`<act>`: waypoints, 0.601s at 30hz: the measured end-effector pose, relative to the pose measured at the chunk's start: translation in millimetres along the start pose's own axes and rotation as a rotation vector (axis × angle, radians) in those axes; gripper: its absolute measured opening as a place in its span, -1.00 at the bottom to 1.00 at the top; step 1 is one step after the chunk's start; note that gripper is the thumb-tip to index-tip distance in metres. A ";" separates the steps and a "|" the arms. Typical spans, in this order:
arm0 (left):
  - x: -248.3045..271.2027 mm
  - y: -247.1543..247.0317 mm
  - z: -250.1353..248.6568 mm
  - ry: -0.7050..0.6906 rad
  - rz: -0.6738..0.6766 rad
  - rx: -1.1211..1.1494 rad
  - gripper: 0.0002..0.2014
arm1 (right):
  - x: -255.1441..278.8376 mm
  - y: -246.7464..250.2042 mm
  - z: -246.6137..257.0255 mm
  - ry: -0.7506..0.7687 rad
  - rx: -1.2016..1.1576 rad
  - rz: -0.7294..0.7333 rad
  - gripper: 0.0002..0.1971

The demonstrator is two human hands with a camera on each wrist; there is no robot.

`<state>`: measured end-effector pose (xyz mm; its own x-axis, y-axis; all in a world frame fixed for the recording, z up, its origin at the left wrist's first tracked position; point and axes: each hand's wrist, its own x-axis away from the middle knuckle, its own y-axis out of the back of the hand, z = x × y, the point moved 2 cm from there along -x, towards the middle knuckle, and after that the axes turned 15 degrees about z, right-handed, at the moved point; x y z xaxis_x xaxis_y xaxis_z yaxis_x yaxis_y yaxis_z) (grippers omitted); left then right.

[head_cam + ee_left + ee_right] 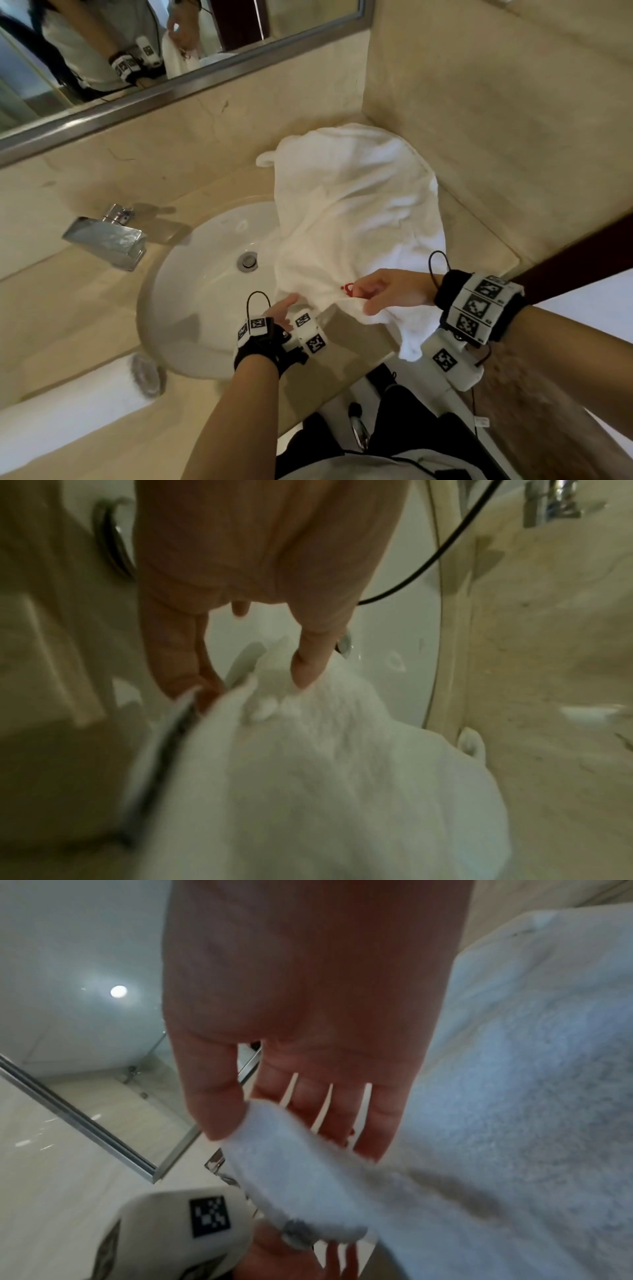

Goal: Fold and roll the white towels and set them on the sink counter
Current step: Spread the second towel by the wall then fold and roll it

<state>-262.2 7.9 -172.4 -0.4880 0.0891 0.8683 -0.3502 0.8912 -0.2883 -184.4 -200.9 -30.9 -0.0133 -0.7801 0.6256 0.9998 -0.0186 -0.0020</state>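
A white towel [356, 205] lies crumpled on the sink counter [68, 308], right of the basin, with its near part hanging over the basin rim. It carries a small red mark [349, 289] by its near edge. My right hand [364, 298] pinches that edge beside the mark; in the right wrist view the thumb lies on the towel [514, 1096] with the fingers behind it [274, 1131]. My left hand [284, 311] holds the same edge further left, above the basin's front rim. The left wrist view shows its thumb and fingers [243, 685] pinching the towel [325, 777].
The white oval basin [205, 291] with a metal drain [247, 261] sits left of the towel. A chrome faucet [106, 236] stands behind it. Marble walls close the back and right [479, 137], under a mirror [137, 51]. A blurred white shape [68, 404] lies at the lower left.
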 end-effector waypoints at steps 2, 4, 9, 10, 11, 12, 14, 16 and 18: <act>17.5 -12.3 -3.2 0.015 0.089 0.008 -0.46 | 5.5 -2.6 -3.2 -0.043 -0.026 0.061 -0.91; 23.2 -18.3 -7.1 0.004 0.095 0.021 -0.41 | 7.1 -7.1 -6.6 -0.069 -0.020 0.097 -0.93; 30.4 -28.2 -4.8 0.001 0.076 0.071 -0.29 | 9.0 -21.5 -1.5 -0.012 -0.033 0.108 -0.86; 29.0 -28.8 -2.5 0.004 0.089 0.082 -0.32 | 9.8 -22.8 -0.3 0.008 -0.059 0.116 -0.85; 29.8 -31.3 -3.0 -0.007 0.110 0.088 -0.39 | 11.7 -23.4 1.3 0.021 -0.079 0.125 -0.86; 28.6 -32.1 -3.7 -0.038 0.132 0.069 -0.47 | 13.0 -23.9 2.1 0.023 -0.079 0.137 -0.88; 35.3 -33.7 -7.0 -0.104 0.129 0.120 -0.54 | 14.8 -25.2 4.3 -0.017 -0.038 0.150 -0.87; 39.9 -33.4 -13.6 -0.127 0.081 0.121 -0.58 | 14.0 -25.5 2.6 -0.068 0.043 0.160 -0.91; 51.2 -34.7 -25.9 -0.143 0.008 0.062 -0.62 | 13.7 -25.0 -0.1 -0.122 0.132 0.136 -0.94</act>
<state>-254.3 -6.9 -107.5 -0.5980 0.0281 0.8010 -0.3922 0.8613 -0.3229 -209.6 -211.1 -22.3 0.1149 -0.6882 0.7163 0.9855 0.1698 0.0051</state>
